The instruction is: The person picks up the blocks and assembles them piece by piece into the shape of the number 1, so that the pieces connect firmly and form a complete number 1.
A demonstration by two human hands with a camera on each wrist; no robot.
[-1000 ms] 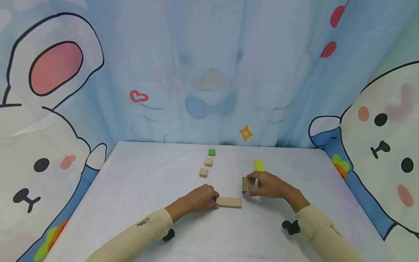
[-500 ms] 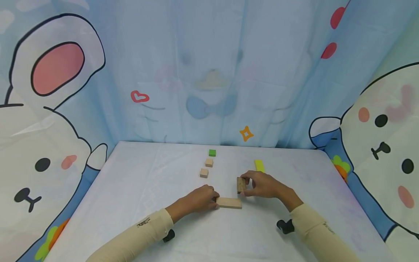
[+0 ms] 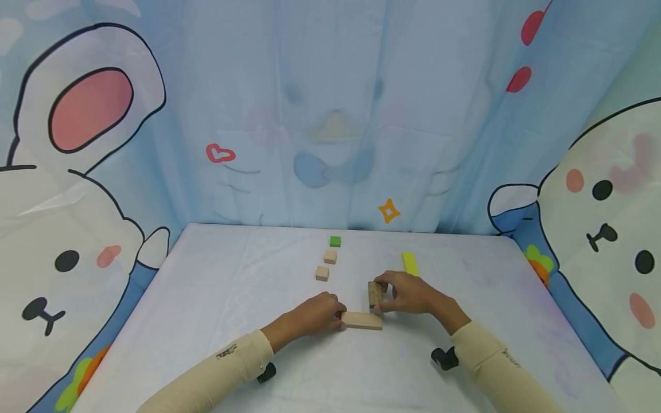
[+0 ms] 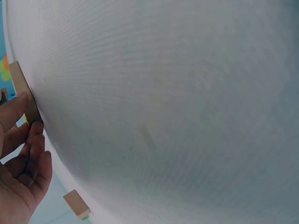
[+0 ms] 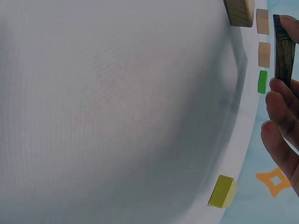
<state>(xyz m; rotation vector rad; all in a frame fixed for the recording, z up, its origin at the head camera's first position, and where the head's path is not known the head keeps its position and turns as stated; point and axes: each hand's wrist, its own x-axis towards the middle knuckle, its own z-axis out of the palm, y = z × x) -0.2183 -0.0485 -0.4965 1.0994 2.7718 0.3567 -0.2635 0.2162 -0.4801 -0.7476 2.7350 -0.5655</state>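
My left hand (image 3: 316,314) pinches the left end of a long, flat, pale wooden block (image 3: 363,321) lying on the table. In the left wrist view, the thumb and fingertips meet at that block (image 4: 22,86). My right hand (image 3: 410,292) grips a shorter, darker wooden block (image 3: 374,295) by its ends, between thumb and fingers. This darker block (image 5: 284,51) appears raised off the table in the right wrist view, just behind the right end of the pale one. Its side toward the right palm is hidden in the head view.
On the white table (image 3: 248,298), two small pale wooden cubes (image 3: 322,273) and a green block (image 3: 335,241) form a row toward the back. A yellow block (image 3: 410,264) lies beyond my right hand. Behind the table hangs a patterned blue curtain (image 3: 237,103).
My right hand has moved left with the darker wooden block, bringing it close to the pale block's right end. My left hand and the pale block have stayed in place.
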